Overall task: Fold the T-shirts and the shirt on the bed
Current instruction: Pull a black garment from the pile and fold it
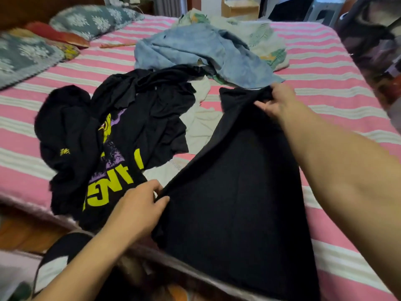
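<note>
1. The left hand (138, 205) has its fingers (159, 203) and thumb curled onto the near left edge of a plain black T-shirt (238, 181), pinching a fold of the cloth close to the bed's near edge.
2. The right hand (275, 101) reaches farther across the bed; its fingers (263, 104) are clenched on the far end of the same black T-shirt, where the cloth bunches into a small ridge under the knuckles.
3. Between the 2 hands the garment's left edge runs as a taut diagonal fold, and the rest of the black T-shirt lies flat to the right of that line, its lower part draping over the near edge of the bed (325, 105).
4. Just left of the left hand lies a crumpled black printed T-shirt (112, 148) with yellow lettering and a purple graphic, touching or almost touching the wrist.
5. A white garment (201, 124) shows between the printed T-shirt and the held one, partly covered by both.
6. Beyond the right hand, a light blue shirt (195, 51) lies rumpled in a heap, its lower corner reaching right up to the right hand's knuckles.
7. Behind the blue shirt sits a pale cloth with a green leaf print (264, 40).
8. The bed carries a pink and white striped sheet, with grey patterned pillows (95, 20) at its far left end.
</note>
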Demonstrator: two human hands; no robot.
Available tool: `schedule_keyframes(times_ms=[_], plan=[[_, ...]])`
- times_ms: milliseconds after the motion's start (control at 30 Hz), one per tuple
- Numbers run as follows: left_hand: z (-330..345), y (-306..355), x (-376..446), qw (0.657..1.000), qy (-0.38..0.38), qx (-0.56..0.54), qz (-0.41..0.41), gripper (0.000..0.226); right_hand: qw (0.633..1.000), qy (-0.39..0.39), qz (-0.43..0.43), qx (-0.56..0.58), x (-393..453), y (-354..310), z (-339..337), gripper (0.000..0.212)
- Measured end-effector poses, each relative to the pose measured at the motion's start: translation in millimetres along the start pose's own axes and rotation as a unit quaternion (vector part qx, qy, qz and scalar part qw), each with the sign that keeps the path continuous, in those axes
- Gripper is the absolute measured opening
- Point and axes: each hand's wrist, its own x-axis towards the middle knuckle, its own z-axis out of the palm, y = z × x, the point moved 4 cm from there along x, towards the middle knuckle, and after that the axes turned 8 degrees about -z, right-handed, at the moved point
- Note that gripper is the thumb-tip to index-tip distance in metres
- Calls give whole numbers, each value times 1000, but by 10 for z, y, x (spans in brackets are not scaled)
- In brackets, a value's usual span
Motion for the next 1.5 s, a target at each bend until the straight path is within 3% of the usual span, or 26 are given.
schedule_keyframes(times_ms=[100, 167, 333, 400, 500, 600, 767, 867, 1067, 1167, 1233, 1267, 1367, 1433, 1500], plan=[[-236, 595, -348, 989, -36, -121, 75, 15, 999, 11, -26, -22, 225, -354, -368, 42], [-68, 1012, -536, 978, -108, -133, 119, 15, 997, 28, -41, -55, 85, -567, -642, 23], [1216, 1681, -877, 958, -261, -14, 121, 15, 979, 28, 73, -189, -379, -329, -1520, 21], [1549, 1748, -994, 964, -231, 56, 121, 11, 980, 27, 90, -176, -433, -77, -1810, 15], [1654, 1723, -1151, 977, -168, 63, 116, 11, 995, 9, 63, -74, -351, 98, -1990, 37], [1626, 1689, -1262, 972, -146, 120, 140, 15, 994, -2, 61, -93, -259, 111, -1945, 32], [1263, 1846, -1165, 963, -211, 119, 115, 29, 984, 9, 14, -177, -139, -103, -1781, 19], [1140, 2049, -1215, 955, -225, 131, 145, 32, 990, -4, -13, -140, -157, -307, -1759, 22], [1698, 2217, -1459, 928, -308, 151, 143, 32, 974, 24, -11, -224, -249, -258, -2072, 25], [1671, 2077, -1497, 937, -272, 134, 176, 48, 965, 16, -4, -261, -277, -181, -2153, 57], [1485, 1798, -1504, 942, -191, 136, 241, 47, 951, 18, -28, -307, -359, -125, -2196, 81], [1370, 1626, -1478, 938, -130, 148, 287, 45, 936, 15, -51, -348, -490, -100, -2199, 83], [1190, 962, -1273, 913, -34, 169, 369, 52, 896, -8, -79, -438, -1265, -17, -2221, 50], [1164, 569, -1091, 917, -50, 162, 362, 57, 910, -10, -43, -413, -1734, 163, -2342, 35], [1136, 383, -978, 923, -73, 141, 351, 45, 900, -22, -33, -434, -2196, 283, -2446, 24]])
